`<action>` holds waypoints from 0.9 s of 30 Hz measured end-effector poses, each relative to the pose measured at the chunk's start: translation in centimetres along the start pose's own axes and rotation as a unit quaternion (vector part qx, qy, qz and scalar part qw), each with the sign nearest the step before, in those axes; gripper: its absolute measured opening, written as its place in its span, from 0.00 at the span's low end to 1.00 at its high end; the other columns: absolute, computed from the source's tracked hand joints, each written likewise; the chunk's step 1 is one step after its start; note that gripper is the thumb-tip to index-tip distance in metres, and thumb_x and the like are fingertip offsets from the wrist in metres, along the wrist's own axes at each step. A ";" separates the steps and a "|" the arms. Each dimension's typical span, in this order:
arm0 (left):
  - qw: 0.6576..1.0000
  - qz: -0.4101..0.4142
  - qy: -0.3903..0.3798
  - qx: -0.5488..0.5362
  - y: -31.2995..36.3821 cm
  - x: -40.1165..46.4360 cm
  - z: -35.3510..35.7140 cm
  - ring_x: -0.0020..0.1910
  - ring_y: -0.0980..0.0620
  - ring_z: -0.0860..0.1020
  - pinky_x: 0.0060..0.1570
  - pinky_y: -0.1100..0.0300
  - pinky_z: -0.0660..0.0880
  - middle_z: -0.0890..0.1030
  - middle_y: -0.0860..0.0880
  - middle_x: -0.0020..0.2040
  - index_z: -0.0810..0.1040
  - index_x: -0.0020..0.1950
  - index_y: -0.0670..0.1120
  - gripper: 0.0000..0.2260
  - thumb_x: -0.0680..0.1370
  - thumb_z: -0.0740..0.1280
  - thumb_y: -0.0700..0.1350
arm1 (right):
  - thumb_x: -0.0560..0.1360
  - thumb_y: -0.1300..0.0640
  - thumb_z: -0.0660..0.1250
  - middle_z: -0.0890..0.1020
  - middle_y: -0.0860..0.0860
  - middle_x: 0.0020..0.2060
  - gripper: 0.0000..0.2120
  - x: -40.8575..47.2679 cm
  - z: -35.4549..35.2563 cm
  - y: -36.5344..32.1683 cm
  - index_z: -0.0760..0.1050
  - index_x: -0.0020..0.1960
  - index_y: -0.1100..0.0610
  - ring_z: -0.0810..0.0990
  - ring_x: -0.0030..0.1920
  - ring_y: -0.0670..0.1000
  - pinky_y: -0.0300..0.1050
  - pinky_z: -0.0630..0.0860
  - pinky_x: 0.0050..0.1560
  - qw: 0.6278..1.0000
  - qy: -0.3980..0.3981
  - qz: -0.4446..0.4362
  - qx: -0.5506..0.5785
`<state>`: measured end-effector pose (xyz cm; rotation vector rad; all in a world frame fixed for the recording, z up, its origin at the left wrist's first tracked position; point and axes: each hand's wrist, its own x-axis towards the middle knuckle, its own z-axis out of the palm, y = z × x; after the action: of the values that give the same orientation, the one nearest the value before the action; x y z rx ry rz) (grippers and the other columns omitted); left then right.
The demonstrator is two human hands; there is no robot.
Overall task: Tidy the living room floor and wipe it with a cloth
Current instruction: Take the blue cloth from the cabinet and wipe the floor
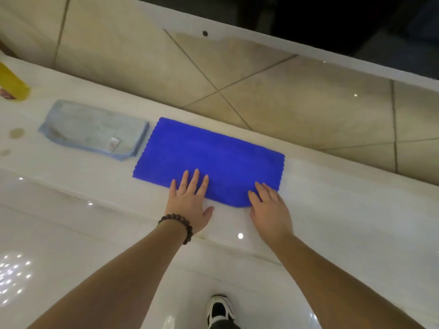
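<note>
Obs: blue cloth (209, 160) lies flat, folded to a rectangle, on a white glossy table (332, 210), near its far edge. Beige tiled floor (285, 100) beyond. Long axis of cloth runs from upper left to lower right in view, roughly parallel w/ the table's far edge; short sides face left and right.

Hands: left hand (190, 200), beaded bracelet (177, 224) on wrist, fingers (194, 181) spread and flat on near edge of cloth, nothing gripped. Right hand (269, 207) palm down over near right corner, fingers extended, open, pressing not pinching as far as we can see.

Also on table: pale blue cloth (95, 129) w/ small tag, just left of the blue one, corners almost touching; yellow object (13, 84) at far left, cut off by frame. One shoe (219, 309) at bottom.

Step, our judgement: cloth prep, i.e. smoothing or folding ahead of the wipe; floor not yet wiped w/ this cloth.

Next move needs: fingers closing on near edge or corners to fold again or lift, then carry down to floor.
</note>
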<state>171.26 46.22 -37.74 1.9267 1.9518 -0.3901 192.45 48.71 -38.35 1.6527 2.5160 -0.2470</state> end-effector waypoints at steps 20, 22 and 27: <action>0.998 -0.035 0.029 -0.051 3.5 -3.9 1.2 0.75 0.42 0.35 0.74 0.43 0.41 0.36 0.47 0.77 0.36 0.76 0.55 0.36 0.76 0.50 0.67 | 0.72 0.39 0.67 0.64 0.58 0.66 0.45 -5.6 -2.8 6.7 0.44 0.76 0.52 0.67 0.64 0.59 0.54 0.73 0.58 0.905 -0.042 0.384 0.178; 0.999 -0.028 0.010 -0.043 3.2 -3.2 1.7 0.75 0.41 0.36 0.74 0.43 0.44 0.36 0.47 0.77 0.36 0.76 0.56 0.36 0.76 0.51 0.67 | 0.70 0.43 0.71 0.67 0.57 0.63 0.45 -4.8 -2.7 6.6 0.48 0.75 0.55 0.70 0.61 0.58 0.53 0.75 0.55 0.881 -0.048 0.418 0.216; 0.999 -0.012 0.021 -0.034 4.7 -2.5 2.2 0.75 0.40 0.36 0.74 0.43 0.42 0.35 0.46 0.77 0.34 0.76 0.57 0.35 0.76 0.49 0.67 | 0.72 0.52 0.72 0.78 0.55 0.53 0.19 -4.7 -3.4 7.9 0.69 0.57 0.58 0.77 0.47 0.53 0.46 0.75 0.44 0.837 -0.042 0.443 0.318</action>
<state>176.12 43.13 -38.28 1.8852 1.9912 -0.2888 201.54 48.29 -34.72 2.7351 1.3820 -1.0682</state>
